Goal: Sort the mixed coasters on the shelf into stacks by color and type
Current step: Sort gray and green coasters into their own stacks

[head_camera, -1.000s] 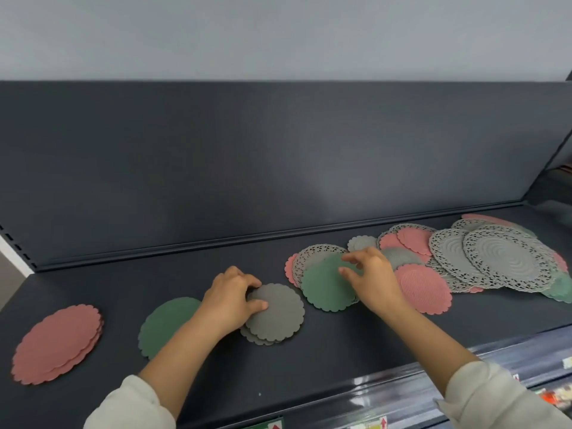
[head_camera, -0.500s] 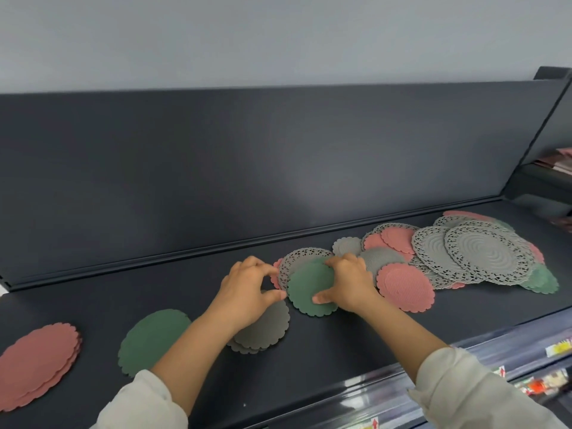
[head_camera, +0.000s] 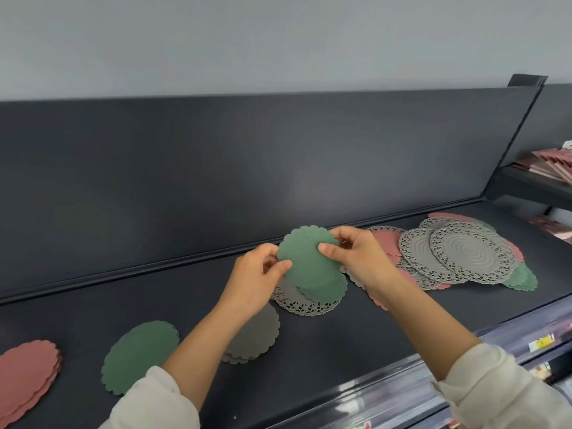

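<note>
Both hands hold green scalloped coasters (head_camera: 309,267) lifted above the dark shelf (head_camera: 325,345). My left hand (head_camera: 257,280) pinches their left edge; my right hand (head_camera: 356,258) pinches the right edge. Beneath them lies a grey lace coaster (head_camera: 297,300). A grey plain stack (head_camera: 255,335) sits under my left forearm. Left of it lies a green plain coaster (head_camera: 140,356), and a pink plain stack (head_camera: 26,377) is at the far left. A mixed pile of grey lace (head_camera: 467,253), pink (head_camera: 385,239) and green (head_camera: 521,278) coasters spreads to the right.
The shelf's tall dark back panel (head_camera: 247,168) rises behind the coasters. A glossy price rail (head_camera: 464,363) runs along the front edge. A neighbouring shelf (head_camera: 532,187) with pinkish packets stands at the upper right.
My right hand lifted the green coaster off the shelf, and my left hand left the grey stack and took its other edge. The view shifted right.
</note>
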Demonstrator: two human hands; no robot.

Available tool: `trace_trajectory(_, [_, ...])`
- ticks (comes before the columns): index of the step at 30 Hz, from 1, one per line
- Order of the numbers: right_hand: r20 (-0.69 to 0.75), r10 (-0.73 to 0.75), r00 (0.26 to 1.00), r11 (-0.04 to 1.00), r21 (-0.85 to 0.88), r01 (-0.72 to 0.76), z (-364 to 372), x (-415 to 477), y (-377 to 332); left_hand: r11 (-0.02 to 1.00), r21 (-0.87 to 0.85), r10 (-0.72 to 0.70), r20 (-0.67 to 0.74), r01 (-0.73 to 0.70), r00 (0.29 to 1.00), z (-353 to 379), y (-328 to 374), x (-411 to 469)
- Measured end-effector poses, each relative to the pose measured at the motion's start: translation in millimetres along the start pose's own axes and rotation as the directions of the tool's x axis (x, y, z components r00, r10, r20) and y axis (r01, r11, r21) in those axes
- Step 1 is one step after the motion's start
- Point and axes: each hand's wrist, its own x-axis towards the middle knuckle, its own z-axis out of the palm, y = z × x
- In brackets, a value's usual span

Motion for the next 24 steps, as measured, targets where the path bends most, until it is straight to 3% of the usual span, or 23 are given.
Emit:
trace_trajectory(2, [-0.043,-0.032,0.999,0.997,-0.067,0.029,-1.5,6.7,-1.5,0.999,-0.042,-0.003,-0.06,0.001,0.998,-6.8,3.9,0.7])
trace_trajectory(4, [-0.062,-0.059,0.996,0.955,-0.295,0.038,-3.6,15.0,4.6,0.998,-0.062,-0.031,-0.132,0.023,0.991,-16.9,4.4,0.7])
trace_trajectory(7, [0.108,0.044,0.993,0.685,-0.727,0.049,-2.7,26.1,35.7,0.994,-0.084,-0.083,-0.197,0.067,0.977,-33.1,-1.4,-2.5])
trace_trajectory(9, [0.24,0.159,0.958,0.51,-0.85,0.129,2.3,28.6,58.2,0.993,-0.077,-0.103,-0.222,0.088,0.97,-42.0,-7.0,-6.5])
trace_trajectory(12, [0.333,0.273,0.903,0.419,-0.886,0.2,2.3,31.5,62.0,0.991,-0.068,-0.125,-0.247,0.111,0.961,-51.9,-15.0,-12.5])
trace_trajectory(18, [0.475,0.344,0.81,0.233,-0.879,0.417,10.4,43.9,36.9,0.986,-0.052,-0.168,-0.298,0.159,0.94,-68.7,-23.0,-29.6])
trace_trajectory(24, [0.485,0.231,0.844,0.087,-0.874,0.479,18.5,61.0,25.1,0.967,-0.051,-0.249,-0.399,0.249,0.883,-99.2,-35.9,-56.4])
